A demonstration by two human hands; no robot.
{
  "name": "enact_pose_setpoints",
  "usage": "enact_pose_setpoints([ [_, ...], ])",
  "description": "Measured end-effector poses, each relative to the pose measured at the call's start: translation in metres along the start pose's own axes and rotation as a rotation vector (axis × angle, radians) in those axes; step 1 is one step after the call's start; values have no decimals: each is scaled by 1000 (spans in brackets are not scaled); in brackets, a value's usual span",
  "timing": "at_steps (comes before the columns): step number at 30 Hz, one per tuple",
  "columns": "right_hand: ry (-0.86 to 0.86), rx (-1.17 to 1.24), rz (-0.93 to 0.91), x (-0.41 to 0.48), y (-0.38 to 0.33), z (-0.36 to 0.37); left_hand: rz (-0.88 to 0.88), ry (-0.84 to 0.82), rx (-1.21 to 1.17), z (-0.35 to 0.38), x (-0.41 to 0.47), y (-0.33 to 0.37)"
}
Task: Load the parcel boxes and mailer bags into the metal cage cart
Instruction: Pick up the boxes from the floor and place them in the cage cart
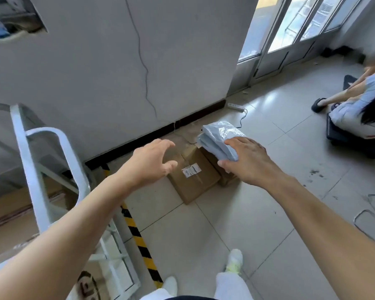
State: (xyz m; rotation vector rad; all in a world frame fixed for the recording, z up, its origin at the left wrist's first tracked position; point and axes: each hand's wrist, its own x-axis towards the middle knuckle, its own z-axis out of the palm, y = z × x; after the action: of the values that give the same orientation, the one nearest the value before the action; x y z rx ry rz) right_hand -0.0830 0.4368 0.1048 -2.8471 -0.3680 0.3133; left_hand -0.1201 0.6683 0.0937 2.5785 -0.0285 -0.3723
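While both arms reach forward over the tiled floor (pixel 225 224), the metal cage cart (pixel 52 161) stands close on the left beside a strip of yellow-and-black tape (pixel 136 232). Brown cardboard (pixel 13 204) shows inside its white frame, too blurred to tell more. Ahead, the left hand (pixel 149 163) hovers above a labelled parcel box (pixel 193 180) on the floor, fingers spread and curved, holding nothing. The right hand (pixel 245 161) grips the pale blue mailer bags (pixel 221 135), fingers on top and thumb beneath; they lie stacked on a second box (pixel 227 180) by the wall. Beyond, a power strip (pixel 235 106) lies on the floor.
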Motion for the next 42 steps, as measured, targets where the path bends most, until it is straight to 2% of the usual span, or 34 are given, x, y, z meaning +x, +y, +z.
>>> enact_pose_setpoints([
  [9,-230,84,-127,150,67,17,-283,70,-185,49,127,8],
  [16,-370,96,-133,253,118,85,-459,107,-313,128,226,-14],
  [19,-394,107,-100,281,137,140,-497,73,-315,178,257,-47],
  [25,-438,133,-49,329,176,298,-581,76,-351,297,318,-135],
  [31,-417,177,91,374,233,441,-701,55,-450,431,375,-209],
  [36,-380,158,157,425,275,527,-782,96,-539,511,424,-248],
  [42,-363,201,287,475,317,587,-891,165,-677,569,469,-288],
])
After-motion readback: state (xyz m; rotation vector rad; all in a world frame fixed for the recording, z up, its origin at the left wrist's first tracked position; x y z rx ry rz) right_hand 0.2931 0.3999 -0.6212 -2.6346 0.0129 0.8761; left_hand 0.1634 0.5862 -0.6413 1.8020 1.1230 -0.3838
